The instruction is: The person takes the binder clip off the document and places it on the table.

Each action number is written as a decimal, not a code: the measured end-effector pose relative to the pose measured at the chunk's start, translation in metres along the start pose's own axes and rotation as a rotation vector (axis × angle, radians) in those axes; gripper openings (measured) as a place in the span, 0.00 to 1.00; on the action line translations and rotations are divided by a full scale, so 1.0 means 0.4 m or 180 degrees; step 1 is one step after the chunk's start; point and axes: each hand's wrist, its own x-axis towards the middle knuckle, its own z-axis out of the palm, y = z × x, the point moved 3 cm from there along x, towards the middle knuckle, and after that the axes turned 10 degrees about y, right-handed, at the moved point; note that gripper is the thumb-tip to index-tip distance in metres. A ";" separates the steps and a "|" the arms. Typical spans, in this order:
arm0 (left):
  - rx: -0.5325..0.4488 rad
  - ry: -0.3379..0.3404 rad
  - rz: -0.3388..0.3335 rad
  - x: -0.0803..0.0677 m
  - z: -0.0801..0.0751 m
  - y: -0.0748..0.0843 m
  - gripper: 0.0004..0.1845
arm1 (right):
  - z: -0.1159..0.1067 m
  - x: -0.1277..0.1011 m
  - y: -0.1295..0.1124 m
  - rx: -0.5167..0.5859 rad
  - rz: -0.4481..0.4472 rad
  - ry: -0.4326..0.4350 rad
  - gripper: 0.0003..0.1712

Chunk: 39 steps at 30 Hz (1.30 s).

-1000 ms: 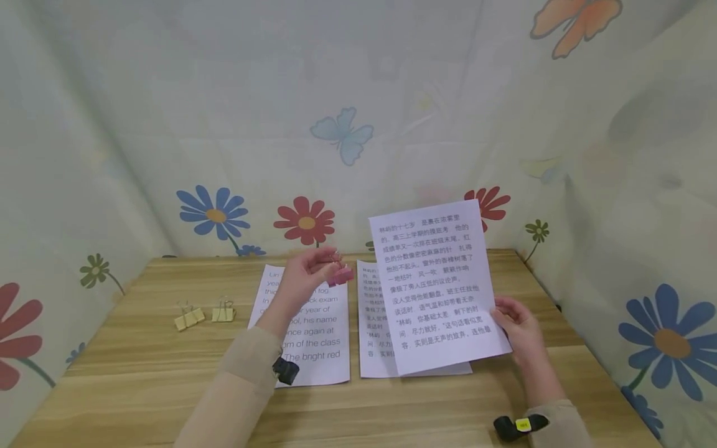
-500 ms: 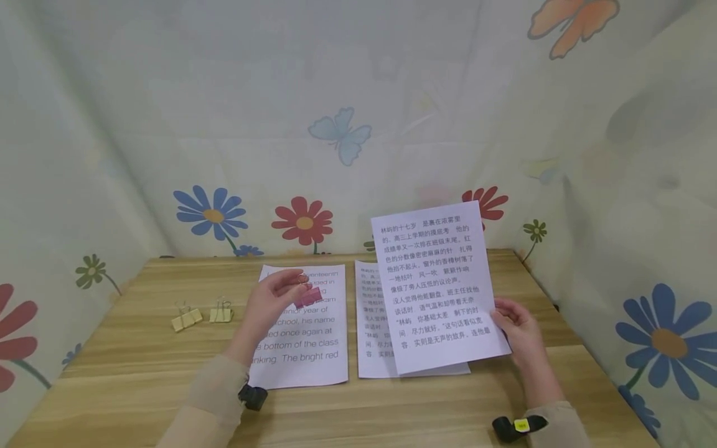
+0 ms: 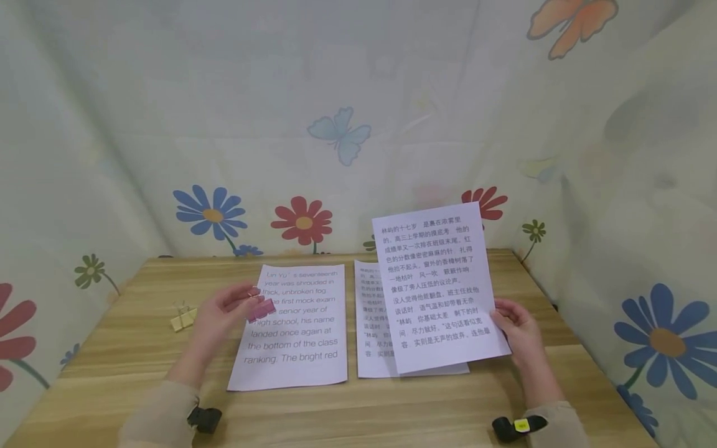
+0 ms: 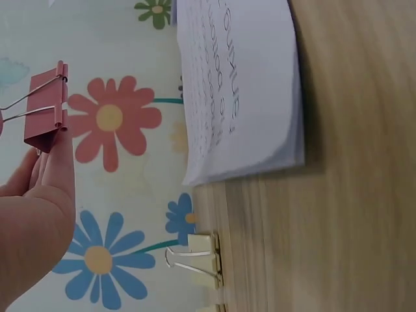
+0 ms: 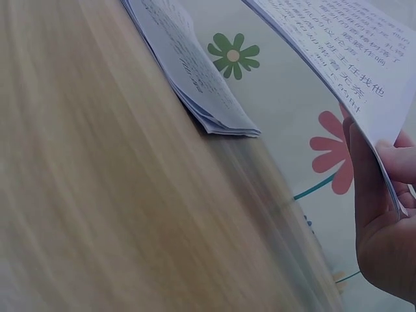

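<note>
My left hand (image 3: 218, 323) pinches a pink binder clip (image 3: 261, 309) by its wire handles, raised over the left edge of the English-printed sheets (image 3: 297, 336). In the left wrist view the binder clip (image 4: 44, 107) looks closed, with no paper in it. At the right, my right hand (image 3: 522, 333) grips printed Chinese sheets (image 3: 434, 289) by their lower right edge, thumb in front and fingers behind. These sheets stand tilted up and partly cover a second set of Chinese sheets (image 3: 372, 317) lying on the table.
A yellow binder clip (image 3: 182, 319) lies on the wooden table (image 3: 392, 410) left of my left hand; the left wrist view shows a yellow clip (image 4: 205, 260) and part of another below it. A flowered curtain (image 3: 252, 124) hangs behind the table.
My left hand has moved left and a little down with the pink binder clip, from near the Chinese sheets to the English sheets' left edge. My right hand and its sheets stay nearly still.
</note>
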 end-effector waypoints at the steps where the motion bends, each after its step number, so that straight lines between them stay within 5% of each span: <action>1: 0.0052 -0.0002 0.0013 -0.002 -0.011 -0.005 0.29 | -0.001 0.000 0.000 -0.0007 0.0001 0.0000 0.20; 11: 0.0247 -0.0088 -0.0067 -0.025 -0.089 -0.051 0.32 | -0.034 0.007 0.010 -0.0270 0.0110 0.0056 0.15; 22: 0.0362 -0.0208 -0.0103 -0.018 -0.160 -0.104 0.32 | -0.092 0.024 0.010 -0.0018 0.0204 0.0165 0.20; 39: 0.0107 -0.0516 -0.0114 -0.005 -0.230 -0.185 0.31 | -0.186 0.053 0.004 -0.0244 0.0314 0.0267 0.13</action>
